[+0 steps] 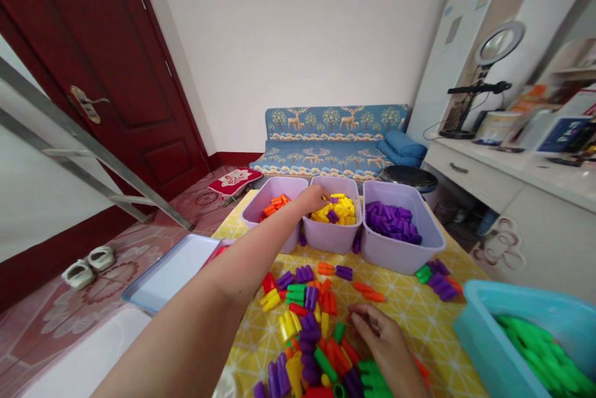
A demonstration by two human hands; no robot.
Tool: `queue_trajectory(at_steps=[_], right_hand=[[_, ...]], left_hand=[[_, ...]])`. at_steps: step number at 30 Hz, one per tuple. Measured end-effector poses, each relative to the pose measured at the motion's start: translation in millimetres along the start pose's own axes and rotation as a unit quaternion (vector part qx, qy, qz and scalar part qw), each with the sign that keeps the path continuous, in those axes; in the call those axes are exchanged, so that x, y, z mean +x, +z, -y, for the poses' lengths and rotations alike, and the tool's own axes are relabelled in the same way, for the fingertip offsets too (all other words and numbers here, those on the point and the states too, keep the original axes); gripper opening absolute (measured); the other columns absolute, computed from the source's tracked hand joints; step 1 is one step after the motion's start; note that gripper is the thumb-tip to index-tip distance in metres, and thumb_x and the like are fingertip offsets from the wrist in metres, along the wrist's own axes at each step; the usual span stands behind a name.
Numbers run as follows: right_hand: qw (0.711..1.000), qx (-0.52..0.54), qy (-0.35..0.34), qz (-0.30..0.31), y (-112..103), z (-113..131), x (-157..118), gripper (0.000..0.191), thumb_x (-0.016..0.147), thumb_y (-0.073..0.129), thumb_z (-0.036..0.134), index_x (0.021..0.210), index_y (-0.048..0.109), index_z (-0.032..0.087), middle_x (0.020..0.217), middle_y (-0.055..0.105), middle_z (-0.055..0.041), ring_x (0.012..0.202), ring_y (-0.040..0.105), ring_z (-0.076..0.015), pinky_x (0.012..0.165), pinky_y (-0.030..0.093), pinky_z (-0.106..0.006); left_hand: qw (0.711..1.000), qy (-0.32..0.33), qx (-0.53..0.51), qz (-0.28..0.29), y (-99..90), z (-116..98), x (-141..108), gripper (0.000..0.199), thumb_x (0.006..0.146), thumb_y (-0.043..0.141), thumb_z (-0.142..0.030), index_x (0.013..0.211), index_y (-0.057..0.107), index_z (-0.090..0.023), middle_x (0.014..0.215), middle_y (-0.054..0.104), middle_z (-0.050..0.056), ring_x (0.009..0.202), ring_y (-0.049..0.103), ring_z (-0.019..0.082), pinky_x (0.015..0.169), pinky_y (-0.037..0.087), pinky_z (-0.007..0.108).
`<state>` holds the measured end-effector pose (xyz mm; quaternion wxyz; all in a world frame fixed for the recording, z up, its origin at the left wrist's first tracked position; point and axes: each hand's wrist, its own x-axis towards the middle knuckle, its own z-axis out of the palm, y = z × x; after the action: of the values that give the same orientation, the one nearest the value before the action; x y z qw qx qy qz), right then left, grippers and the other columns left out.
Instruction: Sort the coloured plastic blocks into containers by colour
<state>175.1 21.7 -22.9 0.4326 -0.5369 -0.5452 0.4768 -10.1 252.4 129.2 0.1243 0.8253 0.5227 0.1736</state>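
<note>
"While the left hand (317, 198) reaches into the middle lilac plastic bin (329, 239), what is the state of its grip?"

"Fingers bent down over yellow plastic pieces (343, 207). Something purple shows near the fingertips; whether it is held, I cannot tell. One purple plastic piece (332, 217) lies among the yellow."

"The right hand (382, 333)?"

"Half curled beside a loose heap of multicoloured plastic pieces (309, 339) on the yellow-patterned worktop (406, 291). Thumb and forefinger stand close; contents, if any, not determinable."

"Other containers?"

"Orange plastic pieces (275, 203) in the left lilac plastic bin (251, 215), purple ones in the right lilac plastic bin (391, 256), green ones in the turquoise plastic tub (479, 336)."

"Risks?"

"Three, in my judgement. The left forearm (251, 255) passes over the left bin; lowered carelessly, it could catch the rim and shift the bin. Raking fingers could bury the purple piece under yellow. A sideways sweep of the right hand could scatter the loose heap."
</note>
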Motion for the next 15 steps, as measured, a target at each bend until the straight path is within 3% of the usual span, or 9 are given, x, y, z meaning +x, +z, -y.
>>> queue_trajectory(at_steps=[4,8,12,15], right_hand=[[1.000,0.002,0.011,0.000,1,-1,-1,0.037,0.074,0.062,0.052,0.087,0.072,0.018,0.085,0.074,-0.0080,0.081,0.069,-0.0257,0.074,0.052,-0.033],[1.000,0.001,0.019,0.000,2,0,-1,0.037,0.074,0.063,0.052,0.086,0.072,0.018,0.084,0.074,-0.0073,0.082,0.069,-0.0252,0.074,0.053,-0.032],[1.000,0.000,0.023,0.007,3,2,-1,0.038,0.074,0.063,0.053,0.086,0.072,0.018,0.084,0.074,-0.0074,0.082,0.069,-0.0251,0.073,0.053,-0.031],[1.000,-0.002,0.026,0.015,2,1,-1,0.040,0.074,0.062,0.054,0.088,0.072,0.018,0.086,0.074,-0.0082,0.084,0.069,-0.0252,0.075,0.053,-0.031]], left_hand=[[0.994,0.059,0.077,0.042,10.0,-1,9,0.036,0.073,0.070,-0.026,0.108,0.072,-0.024,0.109,0.070,0.005,0.104,0.060,0.023,0.096,0.043,0.031],[0.985,0.090,0.140,0.053,19.5,-2,11,0.047,0.059,0.081,-0.031,0.105,0.072,-0.027,0.122,0.060,0.008,0.119,0.047,0.030,0.103,0.036,0.043],[0.971,0.107,0.205,0.055,26.8,-6,8,0.040,0.065,0.075,-0.037,0.104,0.072,-0.029,0.122,0.056,0.010,0.118,0.044,0.031,0.099,0.038,0.048],[0.973,0.099,0.204,0.048,31.9,-7,6,0.029,0.068,0.071,-0.032,0.096,0.075,-0.027,0.119,0.057,0.011,0.116,0.045,0.031,0.097,0.040,0.048]])
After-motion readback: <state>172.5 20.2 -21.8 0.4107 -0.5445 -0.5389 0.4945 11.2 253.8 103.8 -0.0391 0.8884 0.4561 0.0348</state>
